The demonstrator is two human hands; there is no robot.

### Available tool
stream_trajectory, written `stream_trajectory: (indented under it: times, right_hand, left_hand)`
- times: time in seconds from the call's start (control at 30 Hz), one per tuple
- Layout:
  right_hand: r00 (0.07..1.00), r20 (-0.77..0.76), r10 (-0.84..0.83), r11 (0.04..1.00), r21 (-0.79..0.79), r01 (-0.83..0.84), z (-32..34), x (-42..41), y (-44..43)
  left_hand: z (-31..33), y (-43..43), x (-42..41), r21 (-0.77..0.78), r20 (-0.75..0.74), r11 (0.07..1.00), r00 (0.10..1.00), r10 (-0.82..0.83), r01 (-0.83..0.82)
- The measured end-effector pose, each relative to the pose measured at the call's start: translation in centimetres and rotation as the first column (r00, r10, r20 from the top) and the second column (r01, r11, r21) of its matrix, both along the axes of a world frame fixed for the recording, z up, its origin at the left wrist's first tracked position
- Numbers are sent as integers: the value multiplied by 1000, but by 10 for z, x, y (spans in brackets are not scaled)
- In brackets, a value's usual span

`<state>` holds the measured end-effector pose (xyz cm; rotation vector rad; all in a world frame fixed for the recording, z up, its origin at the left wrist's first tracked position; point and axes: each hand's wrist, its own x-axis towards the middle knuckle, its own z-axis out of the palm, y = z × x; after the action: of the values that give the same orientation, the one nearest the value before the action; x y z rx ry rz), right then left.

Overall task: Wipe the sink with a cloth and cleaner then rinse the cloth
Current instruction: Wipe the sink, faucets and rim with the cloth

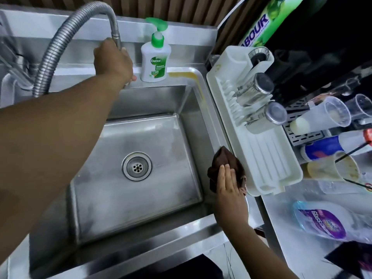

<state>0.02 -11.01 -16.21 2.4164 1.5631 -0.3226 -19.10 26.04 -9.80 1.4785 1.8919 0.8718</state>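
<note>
Sink (187, 137) brushed steel, dull sheen; cloth (225, 158) soft brown fabric; drying rack (259, 154) matt white plastic.

Lighting: cool, even indoor light from overhead, of moderate brightness.
Glare: soft sheen across the sink (161, 148) floor and front rim; the white drying rack (267, 158) is nearly blown out.
Shadows: faint and diffuse; the upper right corner drops to near black.
Distortion: strong wide-angle bowing at the edges; the left forearm (60, 127) looms oversized.
Focus: the centre is fairly sharp; the glass-cleaner bottle (322, 220) at lower right is smeared and soft.
</note>
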Motion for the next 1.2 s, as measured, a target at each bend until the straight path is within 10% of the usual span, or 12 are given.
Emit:
stream_trajectory:
  times: [0.3, 0.63, 1.0, 1.2]
  right_hand:
    - [986, 97, 132, 991, 22, -135, -22, 26, 146]
    - [998, -46, -34, 999, 2, 34, -21, 2, 38]
    - [984, 43, 172, 984, 45, -174, -17, 34, 253]
    - [992, -10, 122, 989, 90, -121, -22, 25, 157]
  left_hand:
    - [-3, 1, -1, -48, 46, 999, 999, -16, 18]
    - [-3, 3, -1, -44, 40, 999, 999, -20, 21]
    - [-16, 10, -2, -24, -1, 1000, 1000, -17, 17]
    - [-10, 6, -1, -29, 14, 999, 1000, -16, 16]
